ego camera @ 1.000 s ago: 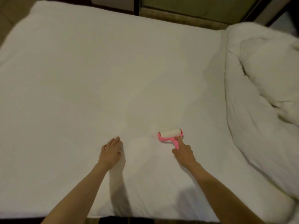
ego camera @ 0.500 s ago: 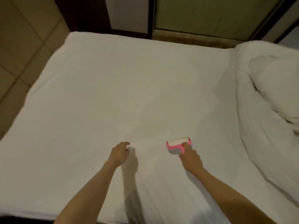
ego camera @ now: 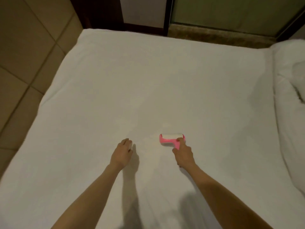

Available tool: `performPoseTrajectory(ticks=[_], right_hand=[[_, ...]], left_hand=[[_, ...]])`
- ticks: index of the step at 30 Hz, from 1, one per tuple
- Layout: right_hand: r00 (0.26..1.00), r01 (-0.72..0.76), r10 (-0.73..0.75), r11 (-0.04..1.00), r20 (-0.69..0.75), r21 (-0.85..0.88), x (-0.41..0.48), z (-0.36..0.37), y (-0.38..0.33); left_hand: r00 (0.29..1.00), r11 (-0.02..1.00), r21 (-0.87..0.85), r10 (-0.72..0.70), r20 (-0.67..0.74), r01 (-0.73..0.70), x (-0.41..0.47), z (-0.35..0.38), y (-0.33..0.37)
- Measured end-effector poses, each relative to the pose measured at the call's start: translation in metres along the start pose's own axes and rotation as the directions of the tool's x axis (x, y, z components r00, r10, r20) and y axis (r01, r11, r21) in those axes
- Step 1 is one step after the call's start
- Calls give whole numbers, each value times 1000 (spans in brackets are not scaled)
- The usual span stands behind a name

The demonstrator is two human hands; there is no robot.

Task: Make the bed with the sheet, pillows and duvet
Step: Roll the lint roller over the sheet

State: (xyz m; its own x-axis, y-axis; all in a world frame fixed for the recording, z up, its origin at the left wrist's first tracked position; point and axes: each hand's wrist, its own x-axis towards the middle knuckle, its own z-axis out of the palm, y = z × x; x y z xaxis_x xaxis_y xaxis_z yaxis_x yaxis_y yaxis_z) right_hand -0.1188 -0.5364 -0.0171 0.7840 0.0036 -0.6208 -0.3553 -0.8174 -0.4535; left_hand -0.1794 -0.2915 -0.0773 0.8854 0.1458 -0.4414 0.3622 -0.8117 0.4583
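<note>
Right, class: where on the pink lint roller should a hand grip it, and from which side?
Grip the lint roller by its pink handle, coming from the near side: the handle points back toward the person, while the white roll lies crosswise at the far end. The right hand holds it there.

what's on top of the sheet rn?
On the sheet: a pink lint roller, handle held by the right hand; the left hand beside it, contact unclear; a bunched duvet along the right edge. Hidden: most of the handle, and anything under the duvet.
</note>
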Motion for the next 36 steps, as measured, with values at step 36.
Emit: performPoseTrajectory(ticks=[36], right_hand=[[910,226,-170,968,-378,110,451,-93,-285]], left_hand=[[855,942,86,-254,-453,325,281,-27,-54]])
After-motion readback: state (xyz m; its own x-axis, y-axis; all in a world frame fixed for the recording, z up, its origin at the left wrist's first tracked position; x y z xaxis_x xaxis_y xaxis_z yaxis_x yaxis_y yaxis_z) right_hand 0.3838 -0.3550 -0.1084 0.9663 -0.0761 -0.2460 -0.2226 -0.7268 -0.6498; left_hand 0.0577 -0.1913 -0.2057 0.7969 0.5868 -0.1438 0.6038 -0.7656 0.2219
